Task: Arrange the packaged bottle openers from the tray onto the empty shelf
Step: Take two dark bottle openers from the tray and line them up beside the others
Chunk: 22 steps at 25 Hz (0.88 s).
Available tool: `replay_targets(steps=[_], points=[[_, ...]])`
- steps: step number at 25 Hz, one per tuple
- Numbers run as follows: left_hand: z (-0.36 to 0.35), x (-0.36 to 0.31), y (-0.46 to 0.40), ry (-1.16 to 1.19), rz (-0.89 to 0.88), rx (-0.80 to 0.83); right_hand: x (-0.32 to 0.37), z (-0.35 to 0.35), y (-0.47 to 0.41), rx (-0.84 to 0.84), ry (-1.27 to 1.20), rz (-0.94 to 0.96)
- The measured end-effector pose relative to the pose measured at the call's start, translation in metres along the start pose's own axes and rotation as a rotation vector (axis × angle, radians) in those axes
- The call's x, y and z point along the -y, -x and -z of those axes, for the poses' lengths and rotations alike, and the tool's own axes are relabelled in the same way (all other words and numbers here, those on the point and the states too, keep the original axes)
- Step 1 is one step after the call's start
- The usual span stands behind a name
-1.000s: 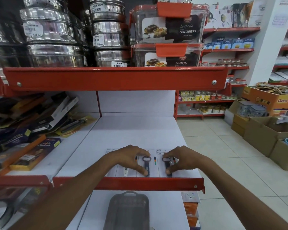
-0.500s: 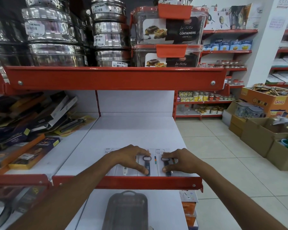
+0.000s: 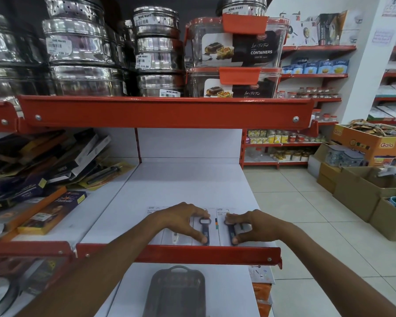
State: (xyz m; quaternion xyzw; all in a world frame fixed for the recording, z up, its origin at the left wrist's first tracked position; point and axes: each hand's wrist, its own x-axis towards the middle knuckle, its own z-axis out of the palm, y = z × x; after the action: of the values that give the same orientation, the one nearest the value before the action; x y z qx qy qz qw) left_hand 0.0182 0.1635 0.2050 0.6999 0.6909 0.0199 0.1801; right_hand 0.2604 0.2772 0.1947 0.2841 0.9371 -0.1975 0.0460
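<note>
Three packaged bottle openers lie flat side by side near the front edge of the white shelf [image 3: 188,184]. My left hand [image 3: 181,221] rests on the left two cards, with fingers and thumb pinching the blue-handled opener [image 3: 205,229]. A card with a pale opener [image 3: 175,236] shows under that wrist. My right hand [image 3: 255,227] pinches the right package's blue opener [image 3: 231,233] from top and bottom. A dark grey tray [image 3: 177,291] sits on the shelf below.
A red lip [image 3: 181,253] runs along the shelf front. Boxed goods [image 3: 44,170] are piled on the left bay. Steel tins [image 3: 82,53] and clear containers [image 3: 236,46] fill the shelf above. Cardboard boxes [image 3: 364,191] stand on the tiled floor at the right.
Both hands stay on the same packages at the shelf front. Only small finger shifts and a slight camera move show.
</note>
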Motion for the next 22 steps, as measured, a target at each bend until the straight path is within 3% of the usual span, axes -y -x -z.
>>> replay_targets(steps=[5,9,22], points=[[0.017,0.019,0.011,0.05,0.026,0.002,0.002,0.0,0.001,0.007,-0.033,-0.009],[0.033,0.051,0.029,-0.095,0.125,0.1,0.004,0.005,0.001,0.013,-0.004,0.001],[0.029,0.045,0.028,-0.105,0.05,0.14,0.007,0.008,-0.004,0.017,0.015,-0.007]])
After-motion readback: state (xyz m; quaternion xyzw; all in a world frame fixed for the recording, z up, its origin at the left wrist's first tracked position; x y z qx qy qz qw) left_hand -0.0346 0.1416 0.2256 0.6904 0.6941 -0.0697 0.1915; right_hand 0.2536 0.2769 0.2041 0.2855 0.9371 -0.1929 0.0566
